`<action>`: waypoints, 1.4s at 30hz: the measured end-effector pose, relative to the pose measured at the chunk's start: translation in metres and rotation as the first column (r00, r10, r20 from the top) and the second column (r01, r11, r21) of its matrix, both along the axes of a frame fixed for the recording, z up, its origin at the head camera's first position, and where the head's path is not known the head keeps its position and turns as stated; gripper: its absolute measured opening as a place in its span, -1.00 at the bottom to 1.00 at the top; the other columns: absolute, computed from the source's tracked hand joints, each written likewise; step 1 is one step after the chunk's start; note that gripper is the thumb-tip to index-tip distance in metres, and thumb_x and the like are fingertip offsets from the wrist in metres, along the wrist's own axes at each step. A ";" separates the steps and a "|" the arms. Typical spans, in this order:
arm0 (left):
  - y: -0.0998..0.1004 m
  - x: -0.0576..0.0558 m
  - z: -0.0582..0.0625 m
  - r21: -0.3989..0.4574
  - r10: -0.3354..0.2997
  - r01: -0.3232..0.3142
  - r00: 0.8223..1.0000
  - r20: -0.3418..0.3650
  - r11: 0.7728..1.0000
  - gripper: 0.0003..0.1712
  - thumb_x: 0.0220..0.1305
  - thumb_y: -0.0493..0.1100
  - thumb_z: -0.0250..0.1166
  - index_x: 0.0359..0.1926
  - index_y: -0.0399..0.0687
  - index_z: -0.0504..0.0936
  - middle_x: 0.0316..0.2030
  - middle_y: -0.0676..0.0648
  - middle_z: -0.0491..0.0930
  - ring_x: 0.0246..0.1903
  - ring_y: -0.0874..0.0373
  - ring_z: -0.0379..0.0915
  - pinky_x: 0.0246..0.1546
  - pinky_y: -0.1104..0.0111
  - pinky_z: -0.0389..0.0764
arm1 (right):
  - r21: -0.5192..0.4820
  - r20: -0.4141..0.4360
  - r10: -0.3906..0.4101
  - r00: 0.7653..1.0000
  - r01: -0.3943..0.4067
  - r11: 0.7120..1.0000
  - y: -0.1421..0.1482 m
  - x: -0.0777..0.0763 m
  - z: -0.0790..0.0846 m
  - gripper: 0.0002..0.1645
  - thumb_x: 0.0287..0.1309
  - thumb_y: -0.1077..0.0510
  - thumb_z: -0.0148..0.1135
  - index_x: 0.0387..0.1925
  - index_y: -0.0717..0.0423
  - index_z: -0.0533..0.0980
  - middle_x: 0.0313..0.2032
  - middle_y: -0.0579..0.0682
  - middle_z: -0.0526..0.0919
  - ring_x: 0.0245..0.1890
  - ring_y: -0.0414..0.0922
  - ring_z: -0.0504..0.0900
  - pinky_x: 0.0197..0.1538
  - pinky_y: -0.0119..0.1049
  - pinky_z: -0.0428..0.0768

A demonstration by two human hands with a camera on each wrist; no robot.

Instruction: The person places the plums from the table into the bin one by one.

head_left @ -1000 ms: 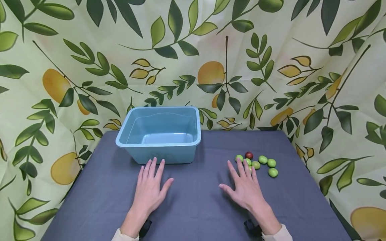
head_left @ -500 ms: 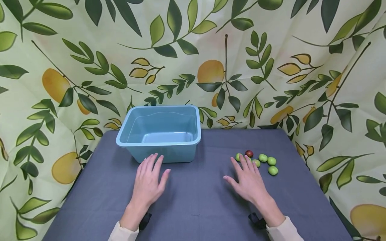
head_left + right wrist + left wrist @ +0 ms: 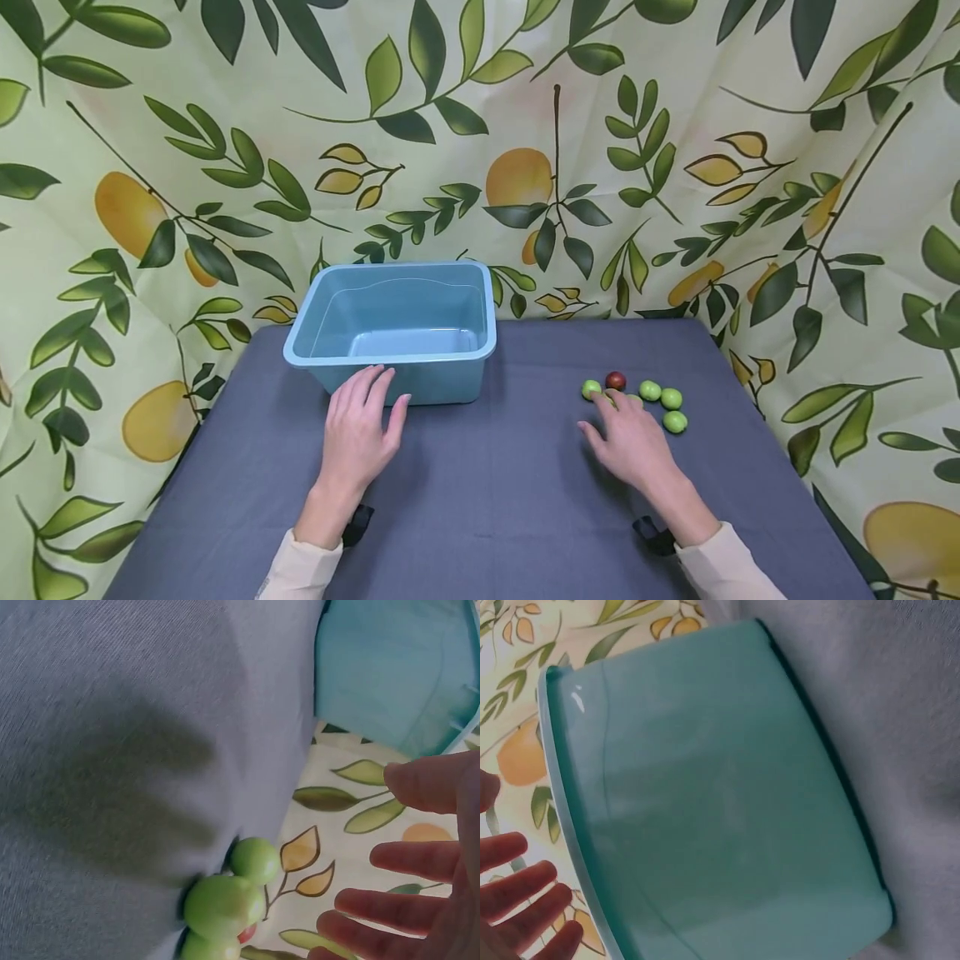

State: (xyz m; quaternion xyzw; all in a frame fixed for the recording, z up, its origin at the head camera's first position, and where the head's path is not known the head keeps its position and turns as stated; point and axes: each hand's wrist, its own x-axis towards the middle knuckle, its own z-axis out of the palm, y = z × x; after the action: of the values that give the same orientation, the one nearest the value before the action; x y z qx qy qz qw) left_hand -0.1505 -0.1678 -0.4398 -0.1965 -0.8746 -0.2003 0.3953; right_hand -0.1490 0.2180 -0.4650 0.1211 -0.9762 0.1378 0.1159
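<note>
A light blue plastic basin (image 3: 457, 379) stands on the dark cloth at the back left. My left hand (image 3: 354, 442) hovers in front of its near wall, fingers spread and holding nothing. In the left wrist view the fingertips (image 3: 531, 876) are apart from the basin's rim. On the right lie several small round green fruits (image 3: 674, 422) and one dark red fruit (image 3: 616, 381), too small to name exactly. My right hand (image 3: 636, 442) is over the near side of this group, hiding part of it. Nothing is in its spread fingers (image 3: 401, 909) in the right wrist view.
A dark blue-grey cloth (image 3: 480, 492) covers the table. Behind and beside it hangs a pale curtain (image 3: 442, 192) printed with leaves and oranges. A black strap sits on each wrist.
My left hand has shifted slightly left and forward, nearer the basin's front. My right hand has moved to the right, its fingers bending more over the fruits. Basin and fruits have stayed put.
</note>
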 end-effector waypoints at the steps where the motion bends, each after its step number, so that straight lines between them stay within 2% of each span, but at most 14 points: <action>1: -0.001 -0.002 0.001 0.002 0.000 0.000 1.000 -0.008 1.000 -0.45 0.52 0.09 0.09 0.09 -0.34 0.63 0.06 -0.33 0.60 0.10 -0.28 0.50 0.12 -0.15 0.47 | -0.003 0.001 -0.004 1.000 0.004 1.000 0.001 -0.001 -0.001 -0.39 0.27 -0.01 0.36 0.22 0.28 0.52 0.18 0.37 0.52 0.15 0.34 0.52 0.07 0.27 0.51; 7: -0.002 -0.013 0.006 0.005 -0.012 0.012 0.999 -0.052 1.000 -0.44 0.53 0.11 0.07 0.06 -0.33 0.64 0.02 -0.32 0.61 0.06 -0.28 0.51 0.07 -0.15 0.48 | -0.001 -0.014 -0.028 0.999 0.028 1.000 0.011 -0.008 -0.006 -0.48 0.25 0.05 0.38 0.09 0.34 0.57 0.07 0.35 0.56 0.01 0.30 0.57 -0.07 0.22 0.57; 10: -0.003 -0.018 0.007 0.004 -0.022 0.023 0.999 -0.050 1.000 -0.44 0.52 0.12 0.07 0.06 -0.32 0.64 0.02 -0.32 0.61 0.06 -0.28 0.51 0.08 -0.15 0.47 | -0.012 -0.022 -0.041 0.999 0.041 0.999 0.016 -0.013 -0.009 -0.51 0.25 0.06 0.38 0.05 0.35 0.58 0.01 0.35 0.57 -0.04 0.27 0.58 -0.09 0.20 0.57; 14: -0.005 -0.024 0.007 -0.003 -0.022 0.022 1.000 -0.012 1.000 -0.44 0.49 0.12 0.12 0.07 -0.32 0.64 0.05 -0.31 0.59 0.08 -0.29 0.49 0.10 -0.16 0.43 | -0.021 0.001 -0.063 0.998 0.063 0.998 0.023 -0.018 -0.015 -0.52 0.25 0.06 0.37 0.03 0.37 0.58 -0.06 0.35 0.58 -0.07 0.26 0.57 -0.07 0.19 0.56; 18: -0.006 -0.030 0.006 -0.012 -0.012 0.013 1.000 0.026 1.000 -0.48 0.35 0.05 0.27 0.09 -0.30 0.63 0.09 -0.31 0.57 0.10 -0.29 0.46 0.12 -0.18 0.40 | -0.023 0.026 -0.079 0.997 0.079 0.997 0.029 -0.020 -0.021 -0.52 0.23 0.07 0.38 0.00 0.40 0.57 -0.11 0.33 0.58 -0.10 0.27 0.57 -0.11 0.20 0.56; 23: -0.007 -0.036 0.007 -0.022 -0.001 0.002 0.999 0.037 1.000 -0.46 0.23 0.02 0.38 0.09 -0.28 0.64 0.08 -0.31 0.57 0.09 -0.30 0.45 0.15 -0.19 0.35 | -0.023 0.038 -0.087 0.995 0.088 0.996 0.035 -0.024 -0.027 -0.55 0.21 0.08 0.39 -0.04 0.38 0.58 -0.13 0.32 0.57 -0.11 0.28 0.56 -0.15 0.21 0.57; 32: -0.006 -0.042 0.010 -0.062 0.054 -0.047 0.991 0.125 0.997 -0.46 0.30 0.08 0.32 0.11 -0.23 0.66 0.02 -0.30 0.59 0.05 -0.28 0.45 0.21 -0.19 0.27 | -0.007 0.044 -0.085 0.995 0.085 0.996 0.035 -0.027 -0.030 -0.65 0.18 0.10 0.40 -0.13 0.28 0.60 -0.20 0.25 0.54 -0.18 0.22 0.54 -0.30 0.17 0.57; 42: -0.005 -0.043 0.009 -0.077 0.073 -0.061 0.985 0.156 0.995 -0.57 0.34 0.04 0.33 0.04 -0.19 0.68 -0.09 -0.26 0.63 -0.01 -0.24 0.47 0.21 -0.17 0.25 | 0.003 0.086 -0.084 0.993 0.084 0.996 0.031 -0.026 -0.040 -0.69 0.11 0.15 0.43 -0.14 0.22 0.62 -0.18 0.22 0.52 -0.14 0.22 0.57 -0.35 0.21 0.59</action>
State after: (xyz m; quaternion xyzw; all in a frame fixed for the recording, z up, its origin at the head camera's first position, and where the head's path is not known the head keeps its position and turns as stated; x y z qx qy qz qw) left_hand -0.1935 -0.1725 -0.4303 -0.1647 -0.9160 -0.1702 0.3238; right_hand -0.1749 0.2494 -0.5050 0.0737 -0.9844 0.1382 0.0797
